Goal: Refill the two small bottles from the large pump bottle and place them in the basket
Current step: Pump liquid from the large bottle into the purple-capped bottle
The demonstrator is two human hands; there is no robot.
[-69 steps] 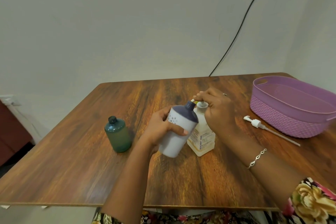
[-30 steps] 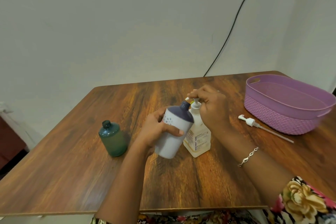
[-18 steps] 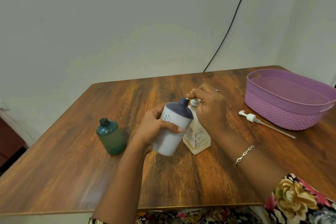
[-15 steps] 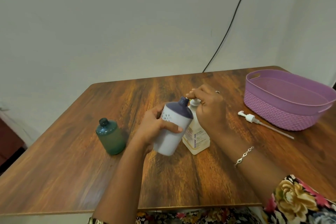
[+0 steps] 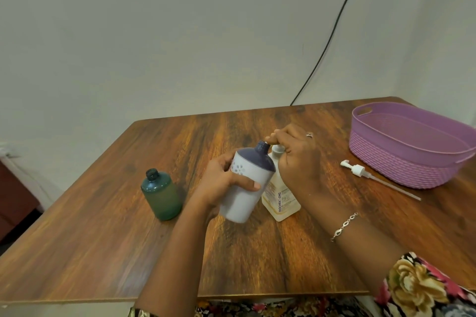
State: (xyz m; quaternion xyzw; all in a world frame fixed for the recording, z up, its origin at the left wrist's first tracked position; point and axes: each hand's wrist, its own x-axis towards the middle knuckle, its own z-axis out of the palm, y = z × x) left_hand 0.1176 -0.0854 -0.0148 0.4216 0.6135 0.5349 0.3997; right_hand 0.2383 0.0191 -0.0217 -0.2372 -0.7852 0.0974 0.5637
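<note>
My left hand [image 5: 219, 183] grips a white small bottle with a dark purple top [image 5: 247, 188], held tilted above the table. The fingertips of my right hand [image 5: 298, 159] pinch a small piece at that bottle's mouth, which I take to be its cap; my fingers hide most of it. Right behind stands the large clear bottle [image 5: 283, 198] with a printed label, its neck open. Its white pump with a long tube [image 5: 358, 170] lies on the table to the right. A green small bottle [image 5: 162, 194] stands uncapped on the left.
A purple woven-look basket [image 5: 401, 162] sits at the table's right rear, with nothing visible inside. The wooden table [image 5: 103, 239] meets a plain wall, down which a black cable [image 5: 332, 33] runs. The table's front edge is close to my body.
Both hands stay on the white bottle, my right fingertips working at its mouth. The yellowish-white piece seen there earlier is now mostly covered. Other objects have not moved.
</note>
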